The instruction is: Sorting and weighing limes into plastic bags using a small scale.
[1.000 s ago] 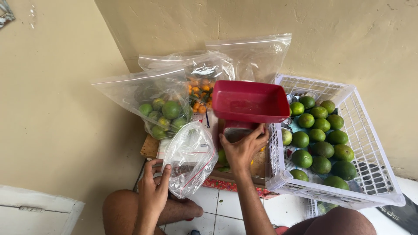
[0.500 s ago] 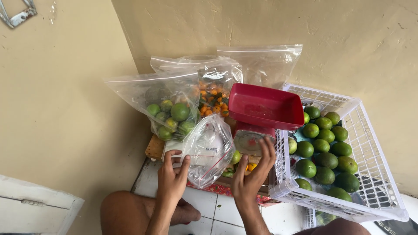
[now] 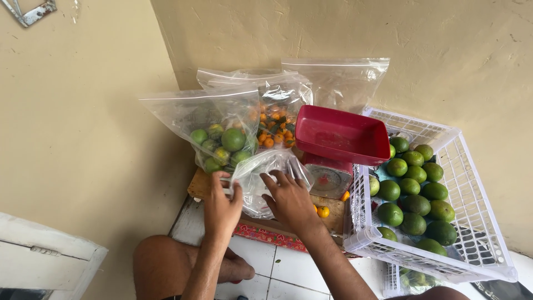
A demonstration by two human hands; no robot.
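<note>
- Two hands are seen on one clear bag (image 3: 265, 180): the left hand (image 3: 221, 206) is closed on its edge at 9 o'clock, and the right hand (image 3: 290, 201) lies on it with the fingers (image 3: 277, 180) spread, seemingly pressing or parting the plastic rather than pinching it.
- The bag lies on the low surface (image 3: 333, 218), just in front of the scale (image 3: 328, 176); it appears empty, though the creased plastic hides part of the inside.
- One bag of limes (image 3: 219, 130) is judged already filled: it stands at 10 o'clock of the hands, with roughly seven limes countable through the plastic.
- One bag of small orange fruit (image 3: 273, 119) stands behind it, at 12 o'clock; the fruit is too many and too small to be counted.
- One further bag (image 3: 338, 80) is leaned on the wall at 1 o'clock and looks empty.
- Four bags are thus counted in all.
- One red tray (image 3: 340, 134) sits on the scale, and nothing is seen in it.
- About sixteen limes are left in the white basket (image 3: 472, 183) at 3 o'clock, so much filling is judged to remain.
- Two orange fruits (image 3: 322, 211) lie loose on the surface beside the right hand.
</note>
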